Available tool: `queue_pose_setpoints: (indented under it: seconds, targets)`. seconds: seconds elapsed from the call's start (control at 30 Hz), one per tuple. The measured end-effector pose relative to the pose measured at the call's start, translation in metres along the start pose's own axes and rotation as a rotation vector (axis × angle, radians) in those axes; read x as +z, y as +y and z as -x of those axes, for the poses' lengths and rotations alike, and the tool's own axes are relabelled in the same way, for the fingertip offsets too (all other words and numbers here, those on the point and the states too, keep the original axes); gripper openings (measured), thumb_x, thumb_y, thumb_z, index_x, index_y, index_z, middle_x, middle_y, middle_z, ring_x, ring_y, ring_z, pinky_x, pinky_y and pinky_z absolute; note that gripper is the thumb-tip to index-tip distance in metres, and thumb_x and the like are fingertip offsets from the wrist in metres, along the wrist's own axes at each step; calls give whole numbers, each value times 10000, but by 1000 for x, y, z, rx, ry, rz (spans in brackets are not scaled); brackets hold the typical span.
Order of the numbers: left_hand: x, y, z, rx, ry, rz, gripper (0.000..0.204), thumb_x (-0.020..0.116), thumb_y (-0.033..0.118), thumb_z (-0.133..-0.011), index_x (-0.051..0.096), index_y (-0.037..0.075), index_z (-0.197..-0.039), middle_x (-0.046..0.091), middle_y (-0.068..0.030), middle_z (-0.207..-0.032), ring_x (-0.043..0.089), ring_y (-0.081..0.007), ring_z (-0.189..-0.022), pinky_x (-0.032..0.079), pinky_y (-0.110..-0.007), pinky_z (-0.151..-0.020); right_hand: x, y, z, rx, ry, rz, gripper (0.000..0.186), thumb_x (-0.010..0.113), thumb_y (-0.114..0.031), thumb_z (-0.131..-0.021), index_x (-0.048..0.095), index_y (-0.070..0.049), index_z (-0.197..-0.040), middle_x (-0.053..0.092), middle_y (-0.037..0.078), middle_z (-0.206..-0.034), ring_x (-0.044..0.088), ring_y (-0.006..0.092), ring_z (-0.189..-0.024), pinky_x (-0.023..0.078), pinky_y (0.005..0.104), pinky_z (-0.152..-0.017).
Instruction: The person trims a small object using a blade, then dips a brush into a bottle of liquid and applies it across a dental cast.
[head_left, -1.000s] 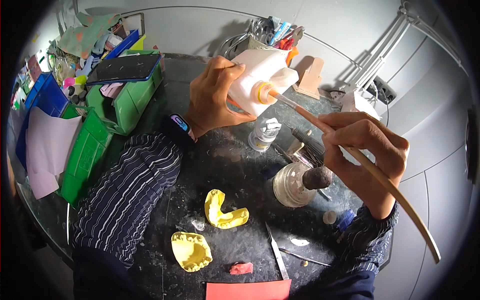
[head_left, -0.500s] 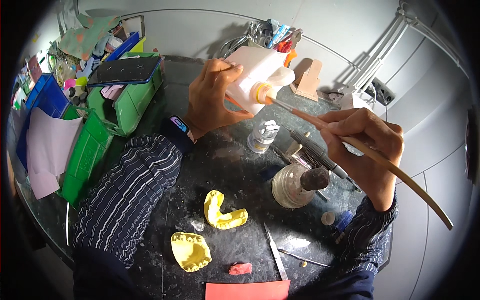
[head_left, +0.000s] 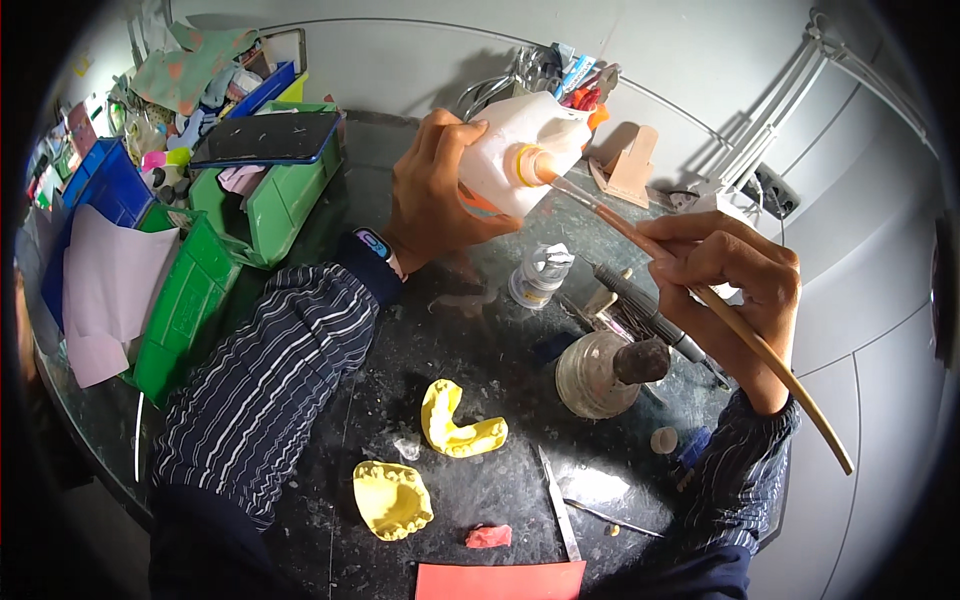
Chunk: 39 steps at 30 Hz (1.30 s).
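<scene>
My left hand (head_left: 440, 195) is closed around a white plastic jug (head_left: 490, 160), which lies tipped with its yellow-ringed mouth facing right. Between the fingers and thumb of my right hand (head_left: 735, 275) is a long wooden-handled paintbrush (head_left: 770, 355). Its bristle end meets the jug's mouth; how far the bristles reach inside is hidden. Below on the dark tabletop rest two yellow plaster dental casts, a horseshoe-shaped one (head_left: 458, 425) and a fuller one (head_left: 390, 500). A piece of red wax (head_left: 488, 537) lies near a red sheet (head_left: 500, 580).
A glass spirit lamp (head_left: 597, 375), a small glass jar (head_left: 540, 277) and a dark handpiece (head_left: 650, 305) stand or lie under my right hand. A knife (head_left: 558, 505) lies in front. Green bins (head_left: 290, 205) crowd the left; a tan stand (head_left: 625, 170) sits at the back.
The whole view has shifted slightly. The jug has turned a little in my left hand, and the brush's rear end has swung leftward while its tip stays at the mouth.
</scene>
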<state>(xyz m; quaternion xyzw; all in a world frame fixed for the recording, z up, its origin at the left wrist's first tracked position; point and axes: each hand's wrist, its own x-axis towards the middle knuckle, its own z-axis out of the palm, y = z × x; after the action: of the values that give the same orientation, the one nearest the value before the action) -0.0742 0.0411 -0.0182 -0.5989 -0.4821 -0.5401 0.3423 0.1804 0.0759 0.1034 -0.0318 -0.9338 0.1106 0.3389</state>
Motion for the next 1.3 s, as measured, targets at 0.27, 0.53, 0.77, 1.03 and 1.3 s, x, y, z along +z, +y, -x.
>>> queue_pose_setpoints:
  seconds: [0.27,0.53,0.77,1.03,1.3]
  targets:
    - [1,-1,0,-30,10,12,706,812,290,-482,496,-11,-1037,482,-135,-928,560,-298,-797,498,-386,-685,-3,-2,0,6,24,-16,187,673,68,-671,535,-56,-644,685,130,-853,669,189,-691,538,279,-564]
    - [0,-2,0,-66,-8,34,695,807,286,-484,485,-9,-1026,487,-132,-918,562,-302,-797,496,-390,-683,-4,-6,-3,-42,123,71,187,676,75,-652,546,-60,-655,685,134,-859,672,197,-717,540,277,-585]
    - [0,-3,-2,-74,1,37,659,806,280,-490,480,-3,-987,485,-128,-891,562,-298,-770,491,-390,-661,8,-4,0,-5,62,-11,216,681,80,-658,528,-71,-635,690,115,-854,674,189,-708,539,269,-570]
    - [1,0,0,-107,-1,58,696,818,280,-489,478,3,-1030,491,-130,-910,567,-305,-794,496,-392,-672,4,-1,0,-58,126,71,228,688,88,-623,533,-68,-683,691,121,-830,680,198,-722,546,267,-593]
    - [-1,-1,0,60,33,-18,748,839,285,-479,482,21,-1081,504,-135,-1002,558,-325,-902,476,-435,-852,2,3,0,16,92,17,202,677,66,-639,508,-44,-632,687,134,-802,681,193,-672,552,255,-566]
